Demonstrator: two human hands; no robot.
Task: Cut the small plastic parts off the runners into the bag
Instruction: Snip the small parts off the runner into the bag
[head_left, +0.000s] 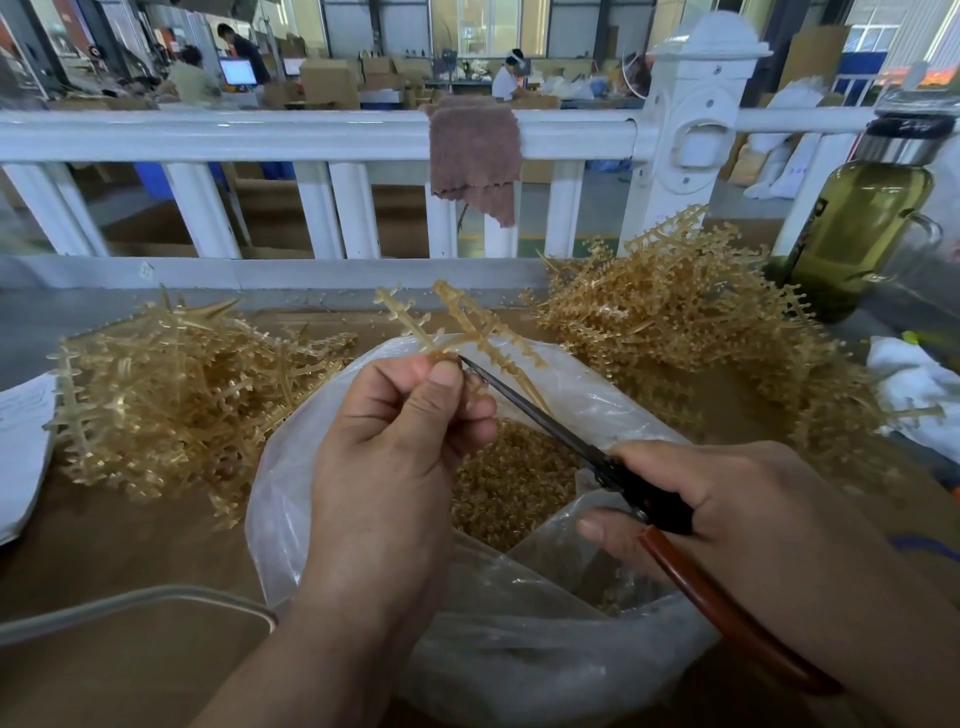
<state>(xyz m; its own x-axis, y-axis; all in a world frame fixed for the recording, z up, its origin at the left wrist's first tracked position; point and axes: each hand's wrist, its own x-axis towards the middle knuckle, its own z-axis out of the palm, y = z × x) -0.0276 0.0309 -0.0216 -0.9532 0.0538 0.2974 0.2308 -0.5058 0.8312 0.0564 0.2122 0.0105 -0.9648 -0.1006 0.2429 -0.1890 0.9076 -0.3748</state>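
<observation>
Left hand is up over the bag, fingers curled, thumb and forefinger pinching a branched amber runner by its stem. Right hand, nearer the bag's right rim, is wrapped round the scissors, red handle trailing back under the palm. The dark blade tip touches the runner just beside the left thumb. Cut parts lie heaped inside the bag. Left of the bag on the brown surface sits one heap of runners, right of it a second heap. Behind the bag runs a white railing with a brown cloth draped over it, and a green bottle stands far right. Beyond, people work among cartons.
</observation>
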